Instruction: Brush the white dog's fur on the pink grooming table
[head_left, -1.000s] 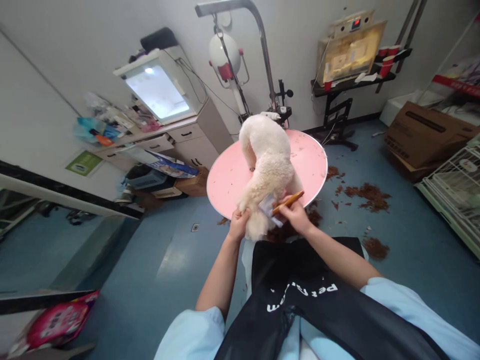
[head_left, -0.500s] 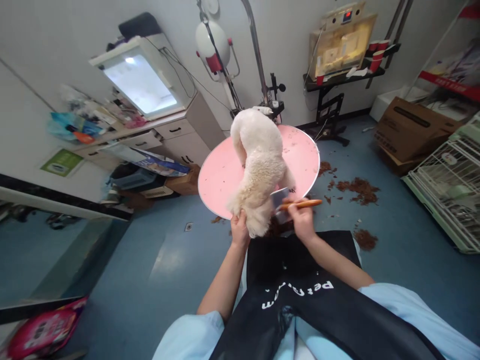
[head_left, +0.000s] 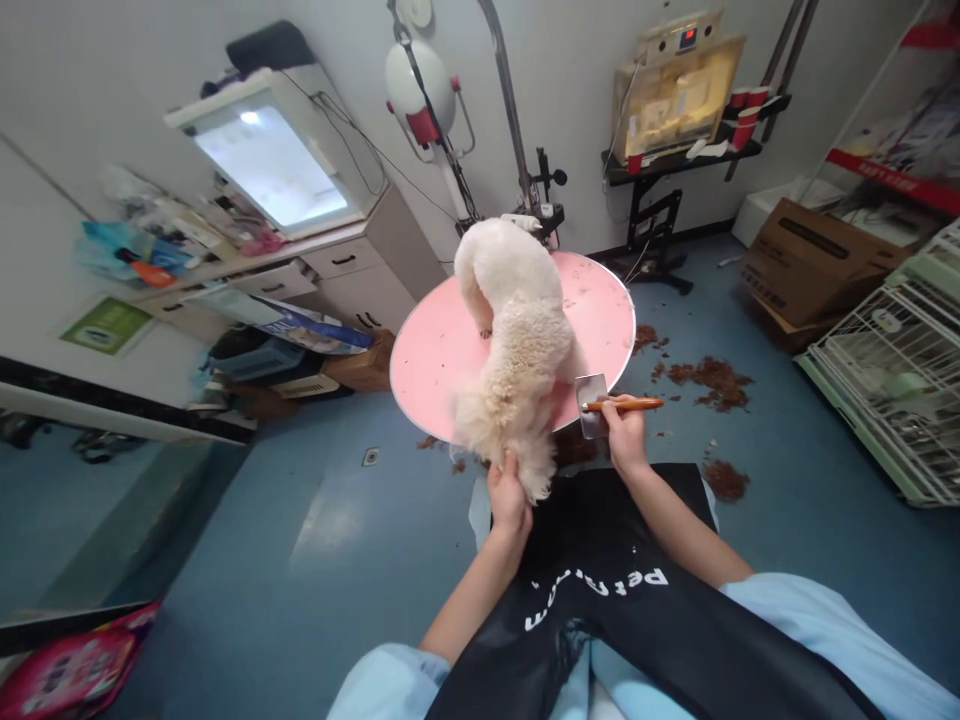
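Note:
A cream-white curly dog (head_left: 523, 320) stands on a round pink grooming table (head_left: 427, 370), its coat short at the far end and long and fluffy nearest me. My left hand (head_left: 508, 492) is closed on the long fur at the near end; whether this is an ear or another part I cannot tell. To the right of that fur, my right hand (head_left: 625, 435) grips the wooden handle of a slicker brush (head_left: 592, 422). The brush's flat grey back faces me, and its head is apart from the dog.
Clumps of brown hair (head_left: 716, 382) lie on the blue floor right of the table. A wire cage (head_left: 900, 370) and a cardboard box (head_left: 814, 265) stand further right. Behind the table are a white-and-red dryer (head_left: 420, 90) and a metal post (head_left: 510, 110). Cabinets (head_left: 352, 265) are at left.
My right hand has drawn the brush away from the fur to the right. My left hand has shifted right and closer to me, with the near fur shifting right too.

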